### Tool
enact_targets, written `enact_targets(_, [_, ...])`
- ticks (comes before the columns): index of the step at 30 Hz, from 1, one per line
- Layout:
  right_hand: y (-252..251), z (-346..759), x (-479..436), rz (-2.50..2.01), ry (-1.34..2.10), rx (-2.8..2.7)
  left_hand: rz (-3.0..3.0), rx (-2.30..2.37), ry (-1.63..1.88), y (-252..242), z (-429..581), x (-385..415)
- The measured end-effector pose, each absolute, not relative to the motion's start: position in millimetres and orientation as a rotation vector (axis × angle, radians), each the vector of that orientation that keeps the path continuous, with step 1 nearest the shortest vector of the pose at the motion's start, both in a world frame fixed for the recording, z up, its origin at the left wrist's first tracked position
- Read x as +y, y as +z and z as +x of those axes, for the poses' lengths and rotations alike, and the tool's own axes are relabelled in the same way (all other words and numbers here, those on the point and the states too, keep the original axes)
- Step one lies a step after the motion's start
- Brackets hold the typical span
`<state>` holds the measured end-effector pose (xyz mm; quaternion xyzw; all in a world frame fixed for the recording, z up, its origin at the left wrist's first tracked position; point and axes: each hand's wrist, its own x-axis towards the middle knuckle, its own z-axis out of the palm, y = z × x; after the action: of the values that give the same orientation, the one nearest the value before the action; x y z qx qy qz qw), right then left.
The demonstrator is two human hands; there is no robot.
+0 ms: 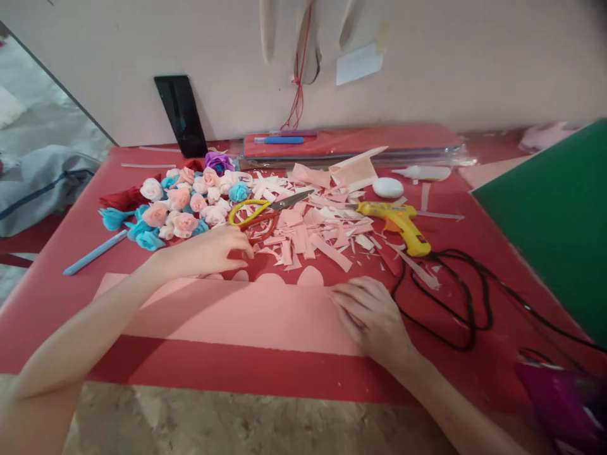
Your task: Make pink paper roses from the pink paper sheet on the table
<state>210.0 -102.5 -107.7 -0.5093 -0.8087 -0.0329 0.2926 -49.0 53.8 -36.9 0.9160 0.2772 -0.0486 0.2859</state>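
A long pink paper strip (246, 316) with a scalloped top edge lies flat on the red table (66, 303). My right hand (372, 316) rests palm down on the strip's right end, fingers flat and slightly blurred. My left hand (215, 249) lies just above the strip's top edge, fingers stretched toward the scissors (258, 212) with yellow and red handles, fingertips near the handles. I cannot tell if it touches them. Pink paper scraps (313, 227) are heaped behind the strip.
A pile of pink, blue and purple paper roses (184, 202) sits at the left. A yellow glue gun (398, 224) with a black cord (455, 303) lies at right. A blue pen (95, 253), a black phone (183, 117), a green sheet (554, 221) and stacked red paper (351, 142) surround them.
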Motion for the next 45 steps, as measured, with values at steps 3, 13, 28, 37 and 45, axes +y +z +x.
enact_targets(3, [-109,210,-102,-1.333,-0.101,-2.145,2.406,0.752,-0.168,-47,-57,54])
enact_targets(13, [-108,206,-100,-1.284,-0.095,-2.104,2.335,0.690,-0.086,-59,-61,50])
enact_targets(28, [-33,177,-100,-1.254,0.619,-1.737,1.914,0.880,0.538,5,-40,12])
enact_targets(37, [17,153,-82,-1.053,1.087,-1.568,2.159,0.718,0.698,45,-32,-7])
enact_targets(45, [29,148,-77,-1.137,1.248,-1.372,2.112,0.639,0.623,41,-30,-7])
